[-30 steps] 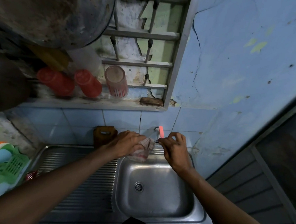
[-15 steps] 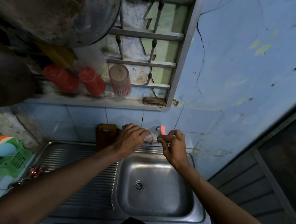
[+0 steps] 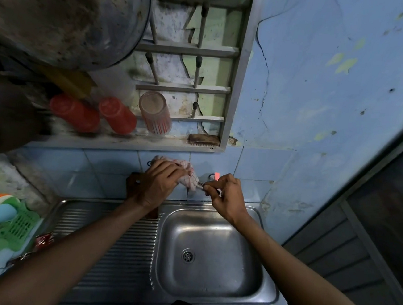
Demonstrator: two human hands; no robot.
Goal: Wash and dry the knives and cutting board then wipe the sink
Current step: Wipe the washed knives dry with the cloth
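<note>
Drying step: left hand point(image 3: 158, 185) grips checked cloth point(image 3: 188, 173) around a knife point(image 3: 201, 183); right hand point(image 3: 225, 196) pinches its handle, beyond the sink point(image 3: 267, 299). Next: draw blade clear, carefully.

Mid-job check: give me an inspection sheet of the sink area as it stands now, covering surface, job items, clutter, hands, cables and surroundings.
Surface: steel sink with a ribbed drainboard to its left; basin holds nothing but the drain.
Job's things: checked cloth wrapped around a knife, only a short metal stretch showing; brown cutting board propped against the tiles behind the left hand.
Clutter: green basket with sponges on the left; red packet at the drainboard edge.
Hands: left hand grips the cloth; right hand pinches the knife.
Cables: nothing seen.
Surroundings: wall rack with two red cups, a clear cup, a brush; large pot overhead; cracked blue wall.
</note>
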